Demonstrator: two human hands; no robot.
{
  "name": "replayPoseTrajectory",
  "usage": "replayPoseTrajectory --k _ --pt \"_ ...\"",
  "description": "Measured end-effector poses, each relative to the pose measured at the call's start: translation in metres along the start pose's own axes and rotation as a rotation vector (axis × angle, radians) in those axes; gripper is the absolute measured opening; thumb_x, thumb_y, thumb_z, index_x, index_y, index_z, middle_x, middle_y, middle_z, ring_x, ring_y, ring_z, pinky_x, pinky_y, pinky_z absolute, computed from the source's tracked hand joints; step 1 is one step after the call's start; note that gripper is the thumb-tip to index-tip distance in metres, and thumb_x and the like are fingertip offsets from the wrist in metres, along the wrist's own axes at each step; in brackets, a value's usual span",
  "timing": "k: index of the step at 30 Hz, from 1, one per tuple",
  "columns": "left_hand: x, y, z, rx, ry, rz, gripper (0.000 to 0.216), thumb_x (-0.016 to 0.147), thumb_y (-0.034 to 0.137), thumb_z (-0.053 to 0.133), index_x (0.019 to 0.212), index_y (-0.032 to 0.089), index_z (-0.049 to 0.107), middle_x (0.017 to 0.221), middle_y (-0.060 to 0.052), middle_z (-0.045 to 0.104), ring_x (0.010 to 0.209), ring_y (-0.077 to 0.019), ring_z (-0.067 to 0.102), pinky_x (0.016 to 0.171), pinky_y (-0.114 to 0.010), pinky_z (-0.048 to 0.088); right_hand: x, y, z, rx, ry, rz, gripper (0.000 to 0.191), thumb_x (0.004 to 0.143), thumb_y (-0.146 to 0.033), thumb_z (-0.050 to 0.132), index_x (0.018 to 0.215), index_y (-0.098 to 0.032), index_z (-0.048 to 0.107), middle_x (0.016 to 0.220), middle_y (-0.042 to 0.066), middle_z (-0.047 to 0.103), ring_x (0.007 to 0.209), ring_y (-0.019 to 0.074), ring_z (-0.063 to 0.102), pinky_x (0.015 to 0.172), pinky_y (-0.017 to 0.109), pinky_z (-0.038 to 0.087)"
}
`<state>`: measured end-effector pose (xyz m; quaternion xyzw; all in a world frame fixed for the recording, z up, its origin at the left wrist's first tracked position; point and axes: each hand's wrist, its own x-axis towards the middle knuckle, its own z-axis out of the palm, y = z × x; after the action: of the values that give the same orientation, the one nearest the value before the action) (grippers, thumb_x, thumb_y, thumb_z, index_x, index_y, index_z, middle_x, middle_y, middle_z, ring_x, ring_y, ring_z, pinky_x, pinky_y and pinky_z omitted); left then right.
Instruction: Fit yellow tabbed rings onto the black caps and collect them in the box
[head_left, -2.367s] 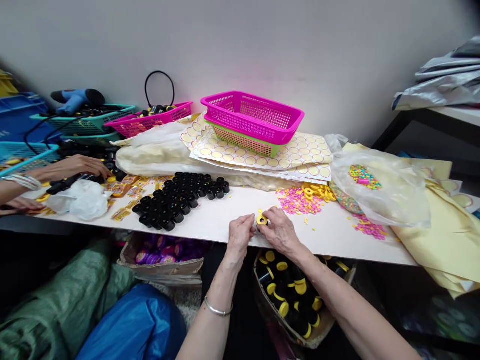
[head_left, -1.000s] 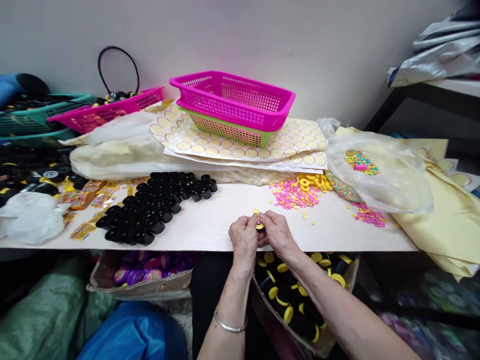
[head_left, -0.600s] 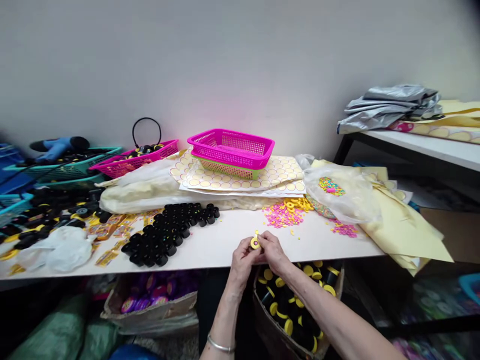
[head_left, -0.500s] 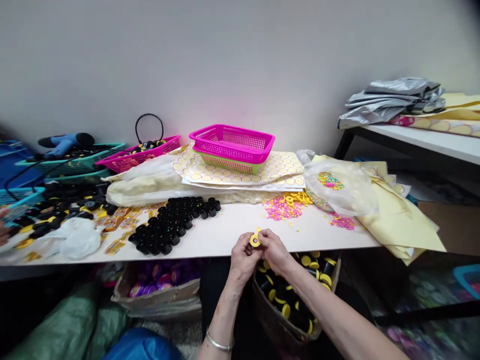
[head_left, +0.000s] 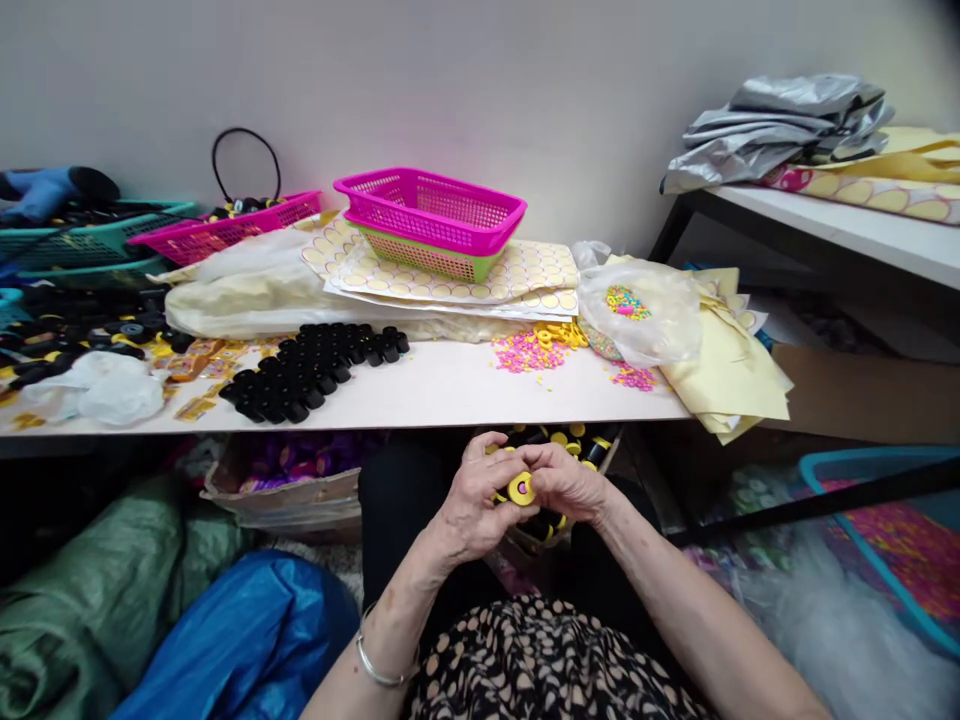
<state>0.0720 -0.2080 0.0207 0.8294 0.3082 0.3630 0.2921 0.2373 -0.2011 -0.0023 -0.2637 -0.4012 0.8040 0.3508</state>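
Note:
Over a box of black pieces with yellow round ends [head_left: 596, 452], both hands meet on a small round yellow cap with a pink centre [head_left: 521, 488]. My left hand [head_left: 474, 500] is closed around its left side, thumb below. From the right, my right hand [head_left: 566, 485] presses its fingers against the cap's edge. The fingers hide part of the cap and whatever lies behind it. On the table beyond lie pink and yellow bits [head_left: 529, 352] and a pile of yellow looped pieces [head_left: 562, 334].
Rows of black cylinders [head_left: 300, 370] stand left on the white table [head_left: 427, 395]. Pink and green baskets [head_left: 431, 210] sit on printed sheets [head_left: 525, 280]. A plastic bag [head_left: 667, 310] lies right. Below are a blue sack [head_left: 255, 630] and a blue-rimmed tub [head_left: 840, 460].
My view has tilted down. Both hands have drawn back from the table edge toward my lap with the yellow cap, whose loop was visible before and now is hidden by fingers.

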Motion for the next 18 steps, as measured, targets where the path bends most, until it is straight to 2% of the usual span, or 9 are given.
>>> replayPoseTrajectory --k 4,9,13,16,18 --pt "-0.001 0.006 0.019 0.057 -0.09 0.023 0.016 0.077 0.024 0.055 0.089 0.02 0.064 0.087 -0.005 0.067 0.085 -0.019 0.055 0.103 -0.043 0.026 -0.018 -0.004 -0.006 -0.101 0.016 0.038 0.044 0.044 -0.019 0.08 0.083 -0.013 0.062 0.069 -0.003 0.058 0.062 0.0086 0.051 0.054 0.018 0.039" --pt "-0.004 0.012 0.033 0.084 -0.098 -0.008 0.013 0.073 0.023 0.058 0.083 0.02 0.066 0.089 -0.006 0.067 0.099 -0.0243 0.05 0.101 -0.044 0.027 -0.03 -0.002 -0.003 -0.106 0.056 0.069 0.045 0.042 -0.011 0.078 0.084 -0.013 0.064 0.068 -0.004 0.059 0.059 0.0082 0.05 0.053 0.018 0.038" --pt "-0.008 0.007 0.052 0.06 -0.067 -0.035 0.008 0.07 0.025 0.061 0.073 0.02 0.065 0.077 -0.004 0.065 0.094 -0.0228 0.051 0.099 -0.042 0.028 -0.035 0.018 -0.004 -0.081 0.133 0.003 0.038 0.041 -0.015 0.078 0.078 -0.012 0.067 0.067 -0.002 0.061 0.057 0.0101 0.051 0.052 0.021 0.039" --pt "-0.013 -0.004 0.062 0.027 -0.136 -0.073 0.008 0.072 0.025 0.058 0.07 0.021 0.065 0.071 -0.003 0.063 0.08 -0.0193 0.053 0.097 -0.04 0.03 -0.037 0.039 -0.009 0.005 0.248 -0.076 0.036 0.045 -0.018 0.077 0.08 -0.013 0.067 0.07 -0.001 0.063 0.062 0.0118 0.054 0.058 0.024 0.042" --pt "-0.015 -0.009 0.064 -0.006 -0.183 -0.089 0.009 0.073 0.025 0.058 0.074 0.021 0.066 0.074 -0.004 0.064 0.08 -0.019 0.054 0.098 -0.04 0.031 -0.039 0.049 -0.013 0.047 0.238 -0.077 0.042 0.048 -0.018 0.077 0.088 -0.014 0.067 0.078 0.001 0.064 0.069 0.0132 0.056 0.063 0.025 0.043"
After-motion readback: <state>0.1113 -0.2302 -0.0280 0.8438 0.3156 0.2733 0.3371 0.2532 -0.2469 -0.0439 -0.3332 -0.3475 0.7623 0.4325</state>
